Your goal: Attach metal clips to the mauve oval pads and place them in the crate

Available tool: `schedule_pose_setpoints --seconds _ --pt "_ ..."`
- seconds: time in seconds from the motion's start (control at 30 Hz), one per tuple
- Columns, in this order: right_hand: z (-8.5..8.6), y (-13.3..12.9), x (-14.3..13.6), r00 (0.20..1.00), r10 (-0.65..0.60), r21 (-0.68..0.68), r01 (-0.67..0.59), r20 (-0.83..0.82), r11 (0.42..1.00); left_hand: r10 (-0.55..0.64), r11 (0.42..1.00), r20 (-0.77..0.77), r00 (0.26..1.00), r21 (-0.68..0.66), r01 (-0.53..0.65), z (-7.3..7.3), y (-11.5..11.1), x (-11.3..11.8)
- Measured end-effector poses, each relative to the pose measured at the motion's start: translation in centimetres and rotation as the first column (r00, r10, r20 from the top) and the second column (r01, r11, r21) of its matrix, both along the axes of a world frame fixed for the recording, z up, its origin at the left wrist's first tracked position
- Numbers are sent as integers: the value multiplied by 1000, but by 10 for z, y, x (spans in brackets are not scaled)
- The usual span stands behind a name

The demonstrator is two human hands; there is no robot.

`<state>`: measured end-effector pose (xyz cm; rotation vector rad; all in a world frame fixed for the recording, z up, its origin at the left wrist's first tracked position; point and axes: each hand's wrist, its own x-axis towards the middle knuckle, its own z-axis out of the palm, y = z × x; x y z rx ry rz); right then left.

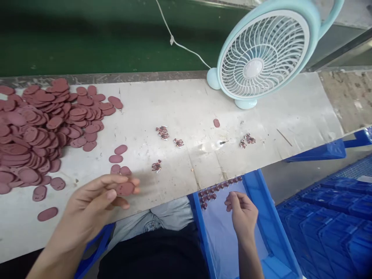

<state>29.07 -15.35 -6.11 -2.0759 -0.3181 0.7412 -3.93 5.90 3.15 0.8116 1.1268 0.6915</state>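
Note:
My left hand (93,205) is closed on a reddish-brown oval disc (125,188), held between thumb and fingers just above the table's front edge. Left of it spreads a large pile of similar discs (43,131), with several loose ones around it. My right hand (243,213) hovers over a blue tray (257,186), its thumb and fingertips pinched together; whether anything is between them cannot be made out. Rows of small dark brown figures (213,190) stand on the pale sheet lining the tray's far end.
On the white table (139,104) lie small brown-and-white figures (162,133), another cluster (247,140), a clear needle-tipped bottle (210,145), a lone disc (216,123) and a thin stick (284,137). A light-blue fan (252,68) stands behind. Blue crates (334,217) are at right.

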Motion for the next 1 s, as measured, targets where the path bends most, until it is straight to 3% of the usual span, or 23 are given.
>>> schedule_pose_setpoints --seconds 0.07,0.13,0.17,0.2,0.23,0.3,0.33,0.4,0.47,0.57,0.6,0.67,0.73,0.8,0.87,1.0 --pt "27 27 -13 991 46 144 -28 -126 989 7 992 157 988 -124 13 -9 -10 5" --pt "45 60 -30 929 139 280 -40 -343 959 22 977 297 955 -208 42 -17 -19 13" --pt "50 78 -37 838 194 355 -1 -510 935 46 969 351 935 -244 44 -20 -23 17" --pt "52 96 -44 687 255 421 82 -681 903 72 961 399 914 -273 44 -21 -26 21" --pt "53 113 -50 484 323 463 203 -813 863 100 955 439 893 -295 38 -22 -30 24" --pt "49 143 -54 104 468 461 455 -877 762 139 947 500 855 -320 33 -21 -35 29" --pt "46 155 -53 18 526 453 536 -850 712 152 945 518 842 -326 29 -20 -37 31" --pt "40 173 -47 -24 601 458 623 -799 634 171 943 538 826 -332 21 -17 -41 33" --pt "38 183 -40 -20 622 470 635 -783 612 177 943 557 811 -332 21 -16 -42 33" --pt "50 182 -42 -3 606 482 603 -796 636 188 945 585 789 -328 18 -19 -42 35" --pt "58 178 -47 62 585 513 561 -809 650 193 944 589 784 -328 14 -20 -42 36" --pt "76 167 -63 303 530 611 391 -792 688 201 943 591 781 -332 9 -21 -42 39" --pt "94 155 -85 582 483 673 157 -654 723 202 941 586 784 -337 9 -20 -43 43" --pt "106 144 -108 776 449 689 -27 -442 724 204 939 580 789 -343 10 -18 -45 47" --pt "111 137 -128 893 402 704 -152 -203 694 208 937 572 793 -348 6 -15 -47 50" --pt "107 137 -150 958 265 755 -254 111 604 217 935 553 805 -354 -9 -14 -51 51"
